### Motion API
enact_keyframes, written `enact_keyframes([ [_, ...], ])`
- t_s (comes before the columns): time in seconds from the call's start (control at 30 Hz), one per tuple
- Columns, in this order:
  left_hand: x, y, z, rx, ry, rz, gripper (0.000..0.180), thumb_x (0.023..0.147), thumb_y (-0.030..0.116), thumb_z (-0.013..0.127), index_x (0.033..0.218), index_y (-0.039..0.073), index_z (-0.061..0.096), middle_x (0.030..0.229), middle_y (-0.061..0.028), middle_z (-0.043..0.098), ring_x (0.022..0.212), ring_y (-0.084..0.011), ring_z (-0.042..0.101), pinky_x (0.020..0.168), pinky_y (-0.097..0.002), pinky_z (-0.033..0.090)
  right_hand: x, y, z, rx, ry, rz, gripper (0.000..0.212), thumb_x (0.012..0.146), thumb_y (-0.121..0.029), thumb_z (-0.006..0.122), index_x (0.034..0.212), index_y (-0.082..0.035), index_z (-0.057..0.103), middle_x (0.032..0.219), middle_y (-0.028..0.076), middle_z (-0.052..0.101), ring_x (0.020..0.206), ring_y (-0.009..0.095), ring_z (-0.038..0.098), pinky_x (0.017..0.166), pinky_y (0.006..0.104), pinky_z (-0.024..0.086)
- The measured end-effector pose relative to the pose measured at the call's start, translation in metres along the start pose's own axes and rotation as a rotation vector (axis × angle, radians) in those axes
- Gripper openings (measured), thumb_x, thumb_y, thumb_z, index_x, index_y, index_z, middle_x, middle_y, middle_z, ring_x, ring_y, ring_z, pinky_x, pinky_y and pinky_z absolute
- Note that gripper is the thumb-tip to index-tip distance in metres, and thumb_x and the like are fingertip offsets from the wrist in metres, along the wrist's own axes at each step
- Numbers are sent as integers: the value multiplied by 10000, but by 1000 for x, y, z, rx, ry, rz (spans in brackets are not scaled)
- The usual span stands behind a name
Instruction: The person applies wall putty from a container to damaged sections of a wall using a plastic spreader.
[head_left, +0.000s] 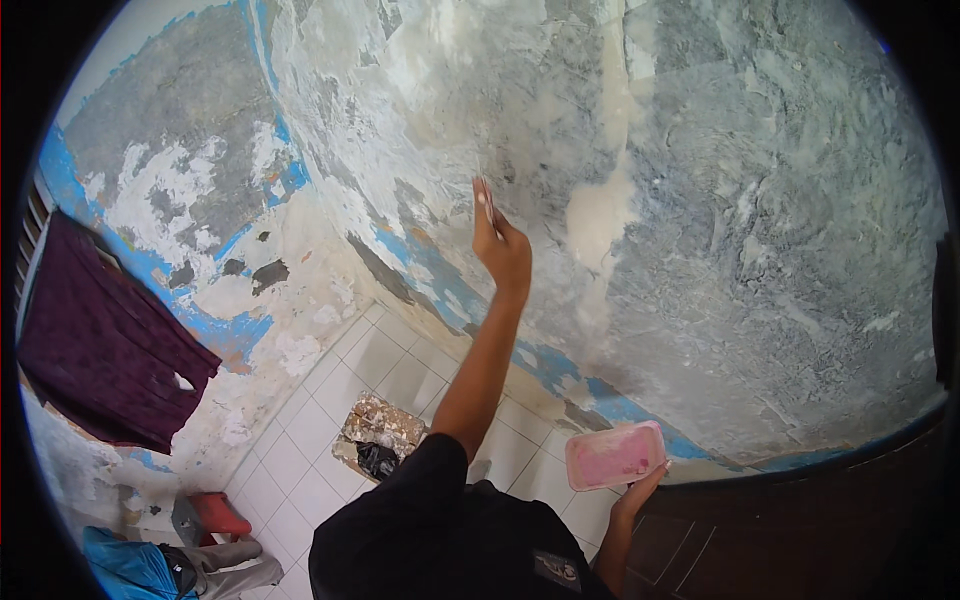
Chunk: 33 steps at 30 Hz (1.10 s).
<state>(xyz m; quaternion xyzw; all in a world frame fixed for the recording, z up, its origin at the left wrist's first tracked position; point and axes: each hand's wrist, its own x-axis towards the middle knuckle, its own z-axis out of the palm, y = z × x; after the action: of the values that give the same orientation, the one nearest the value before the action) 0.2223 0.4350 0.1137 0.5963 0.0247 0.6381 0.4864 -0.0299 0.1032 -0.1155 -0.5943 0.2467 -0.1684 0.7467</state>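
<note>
Two bare hands, one wearer; the black shirt (420, 510) covers the torso, cut off by the lower edge.

Left hand (503, 252): raised in front of the patchy grey wall (740, 250), fingers close together and pointing up. A thin sliver shows beside them, edge-on; whether it is a held tool cannot be told, nor whether the fingertips touch the plaster.

Right hand (634, 494): lower right, fingers bent around the near right side of a pink tray (574, 465), most of them hidden beneath it. The tray tilts its inside into view, with darker pink smears near the right end; what they are is unclear.

One speckled board (398, 415), on the tiled floor (310, 450), partly behind the sleeve; one black bag (376, 459) on it, contents hidden.

One maroon cloth (115, 345), hanging at left.

One red object (222, 513), kind uncertain, near a second person (130, 565) in blue, cut off at the lower left.

One dark panel (700, 540), lower right, lost in shadow.
</note>
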Motion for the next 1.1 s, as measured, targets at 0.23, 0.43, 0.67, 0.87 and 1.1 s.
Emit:
enact_keyframes([
  [0.23, -97, -22, 5, -77, -290, 99, 656, 774, -139, 414, 1414, -27, 507, 1438, -257, 514, 1384, -404, 443, 1170, -411, 340, 7, 11, 5, 38, -40, 76, 780, 1033, -610, 362, 1508, 8, 345, 1480, 138, 443, 1360, 265, 441, 1144, 389, 323],
  [0.43, -49, -9, -20, 26, -102, -215, 432, 1016, 79, 486, 1425, -58, 488, 1440, -206, 547, 1309, -317, 551, 1032, -342, 442, 5, 5, 33, 6, -70, 51, 765, 1037, -603, 356, 1509, -1, 348, 1492, 134, 433, 1382, 257, 419, 1152, 387, 312],
  [0.67, 5, -30, 18, -36, -44, -156, 514, 923, -83, 433, 1427, -14, 509, 1206, -142, 685, 880, -150, 593, 791, -269, 470, -5, 8, 43, 52, -114, 83, 664, 1061, -547, 328, 1448, -16, 425, 1414, 126, 494, 1303, 240, 486, 1103, 373, 361],
  [0.87, -71, 32, 6, -237, -476, -52, 682, 801, -191, 402, 1453, -3, 476, 1441, -219, 539, 1246, -293, 599, 960, -289, 495, -1, 25, 39, 55, -59, 101, 614, 1082, -496, 323, 1389, 13, 477, 1337, 131, 540, 1234, 233, 533, 1069, 369, 395],
  [1.1, -34, -29, 11, 21, -133, 77, 601, 842, -155, 403, 1431, -56, 465, 1442, -250, 518, 1359, -400, 483, 1144, -411, 378, -15, -3, 48, 38, -101, 97, 662, 1074, -521, 330, 1419, 32, 445, 1360, 145, 525, 1255, 247, 521, 1086, 376, 379],
])
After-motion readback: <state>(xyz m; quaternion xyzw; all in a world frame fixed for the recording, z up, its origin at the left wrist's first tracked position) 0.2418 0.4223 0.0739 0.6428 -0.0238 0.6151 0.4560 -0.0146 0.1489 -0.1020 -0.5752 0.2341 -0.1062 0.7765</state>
